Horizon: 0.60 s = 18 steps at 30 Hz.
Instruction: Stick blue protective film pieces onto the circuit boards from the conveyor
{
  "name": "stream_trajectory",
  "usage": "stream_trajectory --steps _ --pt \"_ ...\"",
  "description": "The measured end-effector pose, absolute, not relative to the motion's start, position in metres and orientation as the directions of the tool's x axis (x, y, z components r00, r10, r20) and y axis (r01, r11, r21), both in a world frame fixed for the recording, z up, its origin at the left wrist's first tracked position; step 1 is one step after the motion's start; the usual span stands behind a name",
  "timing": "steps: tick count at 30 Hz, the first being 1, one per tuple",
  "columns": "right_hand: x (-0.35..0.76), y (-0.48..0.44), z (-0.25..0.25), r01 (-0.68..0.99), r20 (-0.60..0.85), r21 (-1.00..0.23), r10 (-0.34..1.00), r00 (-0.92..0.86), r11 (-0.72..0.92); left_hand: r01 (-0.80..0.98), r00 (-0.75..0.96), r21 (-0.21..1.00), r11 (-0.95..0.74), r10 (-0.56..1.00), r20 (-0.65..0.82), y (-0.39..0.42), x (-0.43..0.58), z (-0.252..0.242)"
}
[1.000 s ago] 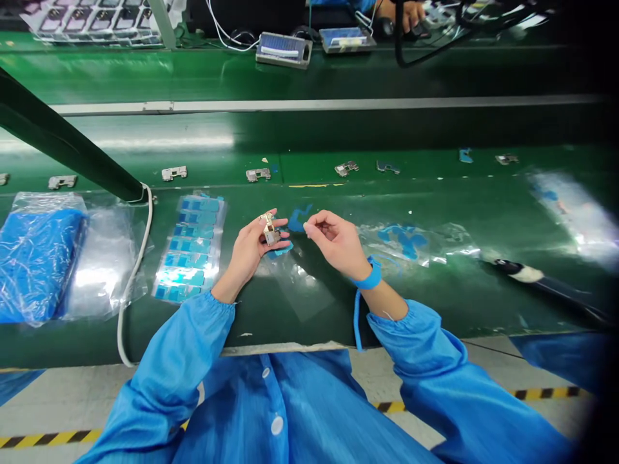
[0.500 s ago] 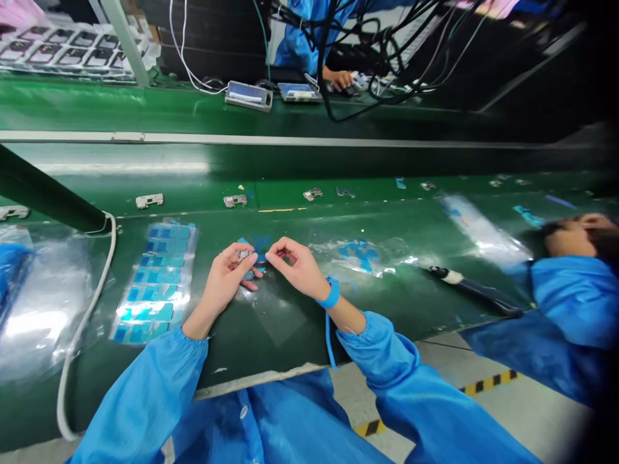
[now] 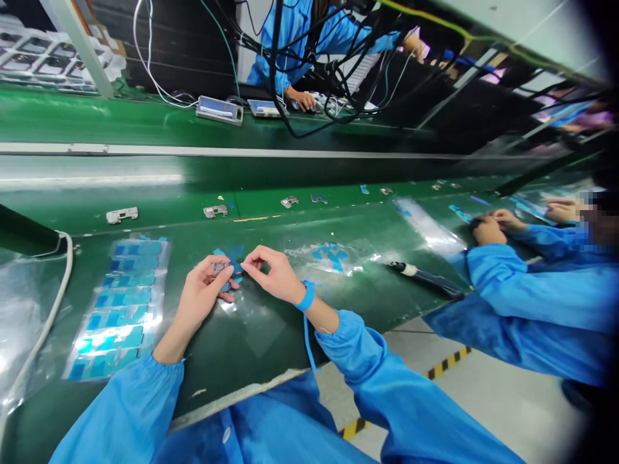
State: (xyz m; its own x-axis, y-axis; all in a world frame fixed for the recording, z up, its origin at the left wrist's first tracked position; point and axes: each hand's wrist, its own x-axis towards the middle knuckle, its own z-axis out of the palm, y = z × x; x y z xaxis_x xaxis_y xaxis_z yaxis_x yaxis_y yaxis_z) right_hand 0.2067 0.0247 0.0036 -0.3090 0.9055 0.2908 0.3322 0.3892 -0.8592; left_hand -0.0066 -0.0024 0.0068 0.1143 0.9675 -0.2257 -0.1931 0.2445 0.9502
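My left hand (image 3: pixel 206 283) is closed around a small grey metal part (image 3: pixel 221 270), which its fingers partly cover. Bits of blue film show at the part's edge. Close beside it, my right hand (image 3: pixel 275 274) has thumb and forefinger pinched together; what lies between the tips is too small to make out. A blue strap (image 3: pixel 307 296) circles my right wrist. To the left lies a clear sheet of blue film pieces (image 3: pixel 128 281). Right of my hands, loose blue pieces (image 3: pixel 331 256) rest on clear plastic.
Similar metal parts (image 3: pixel 122 215) lie spaced along the green bench's far strip. A black handled tool (image 3: pixel 425 279) points toward me at right, near a co-worker's hands (image 3: pixel 491 229). A pale cable (image 3: pixel 51 322) runs down the left side. Dark cables hang across the back.
My view has turned to the right, so the bench things sit further left and more of the co-workers shows. Both hands keep nearly the same pose.
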Motion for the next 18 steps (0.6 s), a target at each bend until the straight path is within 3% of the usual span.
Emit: stream_trajectory --steps 6,9,13,18 --pt "0.2076 0.0251 0.0073 0.335 0.366 -0.842 0.904 -0.222 0.423 -0.346 0.091 0.888 0.304 0.952 -0.291 -0.0028 -0.0065 0.0065" --pt "0.2071 0.0244 0.0106 0.216 0.257 -0.929 0.945 -0.201 0.299 -0.388 0.079 0.879 0.278 0.96 -0.269 -0.0018 -0.0066 0.0066" --pt "0.204 0.021 0.0125 0.066 0.11 -0.988 0.942 -0.317 0.138 -0.435 0.125 0.856 0.28 0.96 -0.25 -0.0004 -0.0068 0.0065" --pt "0.2015 0.0163 0.0116 0.135 0.109 -0.976 0.918 -0.382 0.172 -0.463 0.197 0.83 0.31 0.95 -0.244 -0.0013 -0.0068 0.0061"
